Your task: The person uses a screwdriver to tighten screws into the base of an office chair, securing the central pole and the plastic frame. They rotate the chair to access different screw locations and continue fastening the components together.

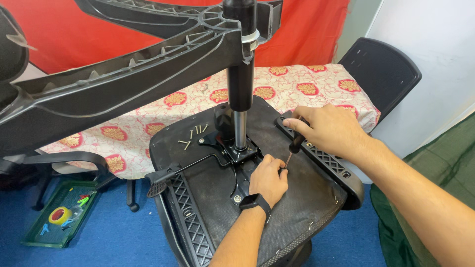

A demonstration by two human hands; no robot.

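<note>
On upturned chair seat [307,207] | right hand [329,131] grips screwdriver [294,146] | left hand [267,179] steadies tip

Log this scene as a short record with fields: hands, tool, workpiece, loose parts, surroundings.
right hand: grips the screwdriver by its dark handle
left hand: steadies the screwdriver tip, smartwatch on the wrist
workpiece: upturned chair seat, metal mechanism plate and gas column
loose parts: screws lying on the seat
surroundings: green tray on blue floor, patterned tablecloth

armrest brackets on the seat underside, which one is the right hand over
The far-side armrest bracket, under the right hand holding the screwdriver. The near-side bracket has no hand over it.
</note>
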